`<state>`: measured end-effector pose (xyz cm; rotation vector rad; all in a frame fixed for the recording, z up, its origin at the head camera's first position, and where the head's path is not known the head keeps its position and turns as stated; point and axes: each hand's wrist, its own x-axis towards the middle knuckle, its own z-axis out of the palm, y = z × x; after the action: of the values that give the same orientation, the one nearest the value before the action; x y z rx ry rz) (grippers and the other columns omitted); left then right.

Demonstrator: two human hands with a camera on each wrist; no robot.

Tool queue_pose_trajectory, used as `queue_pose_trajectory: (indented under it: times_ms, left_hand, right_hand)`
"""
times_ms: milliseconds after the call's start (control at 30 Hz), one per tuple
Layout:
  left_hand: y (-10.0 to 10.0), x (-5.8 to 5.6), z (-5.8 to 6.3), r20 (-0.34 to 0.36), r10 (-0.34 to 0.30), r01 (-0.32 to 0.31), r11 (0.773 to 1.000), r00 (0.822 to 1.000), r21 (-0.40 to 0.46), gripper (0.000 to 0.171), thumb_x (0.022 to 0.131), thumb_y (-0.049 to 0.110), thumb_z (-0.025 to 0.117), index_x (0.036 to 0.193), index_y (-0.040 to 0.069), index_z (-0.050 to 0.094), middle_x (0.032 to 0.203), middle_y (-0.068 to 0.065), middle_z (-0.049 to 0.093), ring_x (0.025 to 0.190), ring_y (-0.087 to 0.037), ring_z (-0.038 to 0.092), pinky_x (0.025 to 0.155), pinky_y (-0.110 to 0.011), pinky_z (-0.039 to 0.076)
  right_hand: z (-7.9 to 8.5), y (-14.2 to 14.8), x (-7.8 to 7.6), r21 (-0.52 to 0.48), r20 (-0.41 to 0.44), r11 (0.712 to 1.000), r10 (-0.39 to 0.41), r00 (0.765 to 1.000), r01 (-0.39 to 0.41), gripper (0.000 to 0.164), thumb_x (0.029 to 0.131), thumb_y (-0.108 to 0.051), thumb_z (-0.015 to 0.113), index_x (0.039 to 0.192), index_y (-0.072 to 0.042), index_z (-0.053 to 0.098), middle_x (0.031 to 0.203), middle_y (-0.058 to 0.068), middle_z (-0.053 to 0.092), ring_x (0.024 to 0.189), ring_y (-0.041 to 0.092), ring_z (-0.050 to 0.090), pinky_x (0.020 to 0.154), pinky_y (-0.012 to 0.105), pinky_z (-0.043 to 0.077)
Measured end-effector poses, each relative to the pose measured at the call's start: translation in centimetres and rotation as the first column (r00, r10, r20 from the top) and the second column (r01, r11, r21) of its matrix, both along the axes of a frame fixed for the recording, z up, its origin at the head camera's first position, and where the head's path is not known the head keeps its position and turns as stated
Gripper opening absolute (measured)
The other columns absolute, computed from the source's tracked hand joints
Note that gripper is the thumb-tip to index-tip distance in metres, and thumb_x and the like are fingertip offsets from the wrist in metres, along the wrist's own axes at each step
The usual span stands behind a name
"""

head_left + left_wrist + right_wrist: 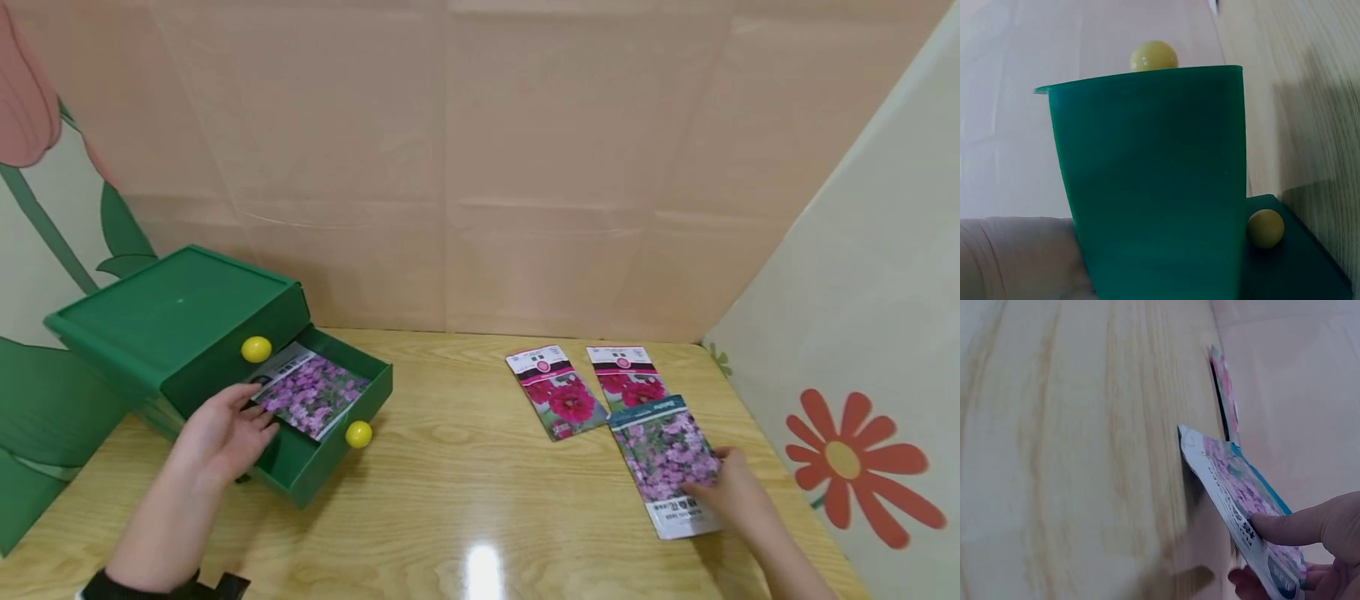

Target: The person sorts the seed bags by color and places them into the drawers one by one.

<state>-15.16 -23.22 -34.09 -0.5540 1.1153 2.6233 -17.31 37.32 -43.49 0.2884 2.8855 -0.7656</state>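
My right hand [738, 496] pinches a purple-flower seed packet [667, 454] by its side edge, thumb on the printed face. In the right wrist view the packet [1241, 494] tilts up from the table, its white end raised. Over the lower drawer [300, 475] of a green drawer box [180, 308] is my left hand [228, 433], fingers loosely extended at the edge of another purple-flower packet [318, 392] lying inside. The box's green side [1154, 187] hides most of that hand in the left wrist view.
Two red-flower seed packets [566, 400] [630, 379] lie behind the held packet, the right one partly covered by it. Yellow ball knobs [257, 349] [358, 434] stick out from the drawer fronts. A pink backdrop [525, 208] borders the wooden table [450, 467].
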Motion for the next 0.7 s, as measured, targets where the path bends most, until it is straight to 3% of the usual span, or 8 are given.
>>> queue_pose_trajectory:
  times_ms: [167, 367, 600, 700]
  left_hand:
    - [-0.1, 0.0, 0.0, 0.006, 0.005, -0.005, 1.000, 1.000, -0.011, 0.069, 0.107, 0.025, 0.021, 0.141, 0.025, -0.038, 0.148, 0.004, -0.044, 0.138, -0.013, -0.035, 0.118, -0.029, -0.014]
    - [0.3, 0.4, 0.2, -0.010, -0.017, 0.016, 0.998, 1.000, -0.055, 0.068, 0.107, 0.025, 0.021, 0.141, 0.024, -0.039, 0.151, 0.003, -0.041, 0.141, -0.013, -0.031, 0.119, -0.028, -0.012]
    - [2.1, 1.6, 0.4, -0.102, -0.073, 0.052, 0.979, 0.992, -0.198, 0.071, 0.107, 0.018, 0.022, 0.141, 0.018, -0.040, 0.153, 0.002, -0.037, 0.143, -0.015, -0.028, 0.120, -0.030, -0.011]
    - [3.3, 2.7, 0.8, -0.160, -0.060, 0.012, 0.959, 0.985, -0.284, 0.071, 0.106, 0.016, 0.026, 0.146, 0.017, -0.033, 0.155, 0.004, -0.034, 0.144, -0.014, -0.025, 0.120, -0.030, -0.010]
  right_hand:
    - [0.4, 0.3, 0.0, 0.022, -0.001, 1.000, -0.013, 1.000, 0.013, 0.084, 0.083, -0.025, 0.077, 0.127, 0.023, 0.025, 0.114, 0.047, 0.046, 0.105, 0.057, 0.050, 0.083, 0.060, 0.048]
    - [1.3, 0.3, -0.2, 0.034, 0.023, 0.999, -0.018, 1.000, 0.017, 0.083, 0.085, -0.030, 0.075, 0.134, 0.020, 0.029, 0.124, 0.045, 0.043, 0.110, 0.055, 0.048, 0.085, 0.060, 0.047]
    - [2.6, -0.7, -0.1, 0.033, -0.001, 0.999, 0.004, 1.000, -0.004, 0.083, 0.087, -0.035, 0.072, 0.135, 0.020, 0.032, 0.129, 0.045, 0.042, 0.114, 0.058, 0.046, 0.088, 0.063, 0.046]
    - [3.3, -1.6, 0.1, 0.018, -0.044, 1.000, 0.008, 0.999, -0.007, 0.080, 0.089, -0.034, 0.070, 0.136, 0.020, 0.032, 0.128, 0.045, 0.042, 0.114, 0.058, 0.046, 0.088, 0.063, 0.045]
